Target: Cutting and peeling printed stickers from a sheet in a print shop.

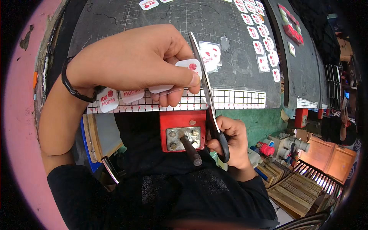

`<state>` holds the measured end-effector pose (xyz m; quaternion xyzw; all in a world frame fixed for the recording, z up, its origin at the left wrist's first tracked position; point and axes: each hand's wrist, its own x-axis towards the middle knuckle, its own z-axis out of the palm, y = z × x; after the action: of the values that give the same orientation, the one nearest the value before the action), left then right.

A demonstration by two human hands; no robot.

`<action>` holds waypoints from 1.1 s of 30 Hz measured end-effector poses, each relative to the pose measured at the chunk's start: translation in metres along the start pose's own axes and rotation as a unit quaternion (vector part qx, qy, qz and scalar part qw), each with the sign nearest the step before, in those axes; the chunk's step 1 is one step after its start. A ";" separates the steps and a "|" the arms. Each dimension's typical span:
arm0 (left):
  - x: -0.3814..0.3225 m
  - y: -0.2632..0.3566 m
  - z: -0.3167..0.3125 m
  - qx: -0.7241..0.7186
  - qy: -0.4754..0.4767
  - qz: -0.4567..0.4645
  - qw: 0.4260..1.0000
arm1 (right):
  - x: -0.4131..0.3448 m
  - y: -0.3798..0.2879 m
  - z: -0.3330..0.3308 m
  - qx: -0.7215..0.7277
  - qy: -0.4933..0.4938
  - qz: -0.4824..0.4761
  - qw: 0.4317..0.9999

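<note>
My left hand (143,57) pinches a white rounded label (188,64) with red print between thumb and fingers. Clear film shows below the thumb. Other white labels (108,100) extend to the left beneath my wrist, over the printed ruler strip (238,99); whether they join the held one is hidden. In my right hand (234,138) are scissors (211,100) with black handles, their blades pointing away from me. The blades pass close beside the held label's right edge; contact cannot be told. A small pile of cut labels (211,56) on clear film lies just right of the blades.
Rows of loose labels (258,47) cover the right side of the dark gridded board (161,17). A red clamp block (182,118) with a bolted plate and metal rod (191,151) projects towards me. Wooden frames (296,192) and spools (266,149) stand lower right. Another person (343,126) is at far right.
</note>
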<state>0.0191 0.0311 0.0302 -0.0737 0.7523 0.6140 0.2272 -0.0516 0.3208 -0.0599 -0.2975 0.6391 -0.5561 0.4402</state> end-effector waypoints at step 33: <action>-0.008 -0.005 -0.001 -0.027 0.075 0.088 0.993 | -0.001 -0.003 -0.009 -0.027 -0.016 -0.060 0.998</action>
<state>0.0281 0.0272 0.0297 -0.0587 0.7542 0.6442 0.1133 -0.0596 0.3253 -0.0563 -0.3554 0.6278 -0.5593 0.4082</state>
